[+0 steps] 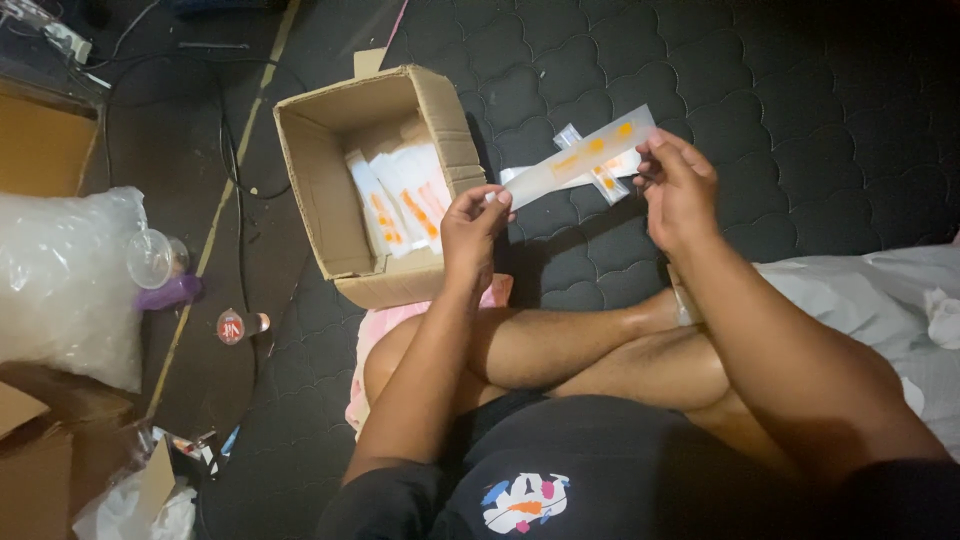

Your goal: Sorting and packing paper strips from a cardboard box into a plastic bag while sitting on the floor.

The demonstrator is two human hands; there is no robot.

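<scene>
Crossed bare legs [600, 355] and dark shirt [560, 480] nearest the lens, seated on dark quilted mattress [800, 100]. Far left of the knees: open cardboard box [375, 180], flaps up, packed with white packets with orange print [400, 205], stacked roughly on edge. Left of that, on the floor: large clear plastic bag [65, 285], clear cup [152, 258] just beside it, small red-capped item [232, 326] nearer in. Held above the mattress, between box and right side: long clear sleeve with orange marks [580, 158]. Long axis runs near-left to far-right, tilted up toward the far end. Left hand [475, 225] pinching the near-left end, fingertips closed on the edge. Right hand [680, 190] closed on the far-right end, thumb and fingers around the strip. Both grips clamped on it, one per end, span between them free. A few similar small pieces [610, 185] under or behind the strip near the right hand; cannot tell whether held or lying on the mattress. Left hand sits nearer the box, just beside its right wall; right hand well apart from it. White sheet [870, 290] bunched at right, near side.
</scene>
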